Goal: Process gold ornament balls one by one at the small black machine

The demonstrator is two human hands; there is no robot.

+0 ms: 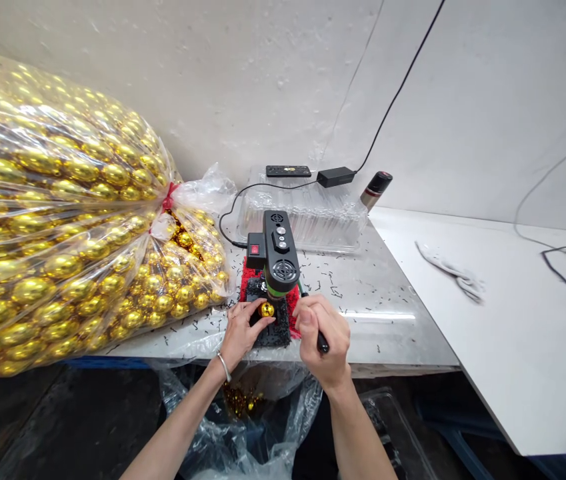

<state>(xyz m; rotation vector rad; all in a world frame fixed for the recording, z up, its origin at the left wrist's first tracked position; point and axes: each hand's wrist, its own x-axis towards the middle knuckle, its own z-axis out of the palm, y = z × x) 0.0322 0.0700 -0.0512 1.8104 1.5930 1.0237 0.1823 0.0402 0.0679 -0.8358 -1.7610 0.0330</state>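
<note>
bag: cut left | 2 forearms: cut below | handle: partly hidden by right hand

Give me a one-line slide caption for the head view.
The left hand holds a gold ball beneath a black machine; the right hand grips a black handle.

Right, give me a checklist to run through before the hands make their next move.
1. Ball steadied: ok. The left hand pinches the gold ball.
2. Handle gripped: ok. The right hand is wrapped around the black handle.
3. Ball lined up under the machine: cannot tell. The view from above hides the exact contact.
4. Power on: cannot tell. The red switch shows, but its position is too small to read.
5. Cord away from the hands: ok. The black cord loops behind the machine.
6. Table clean: not ok. Black scraps lie scattered across it.
</note>
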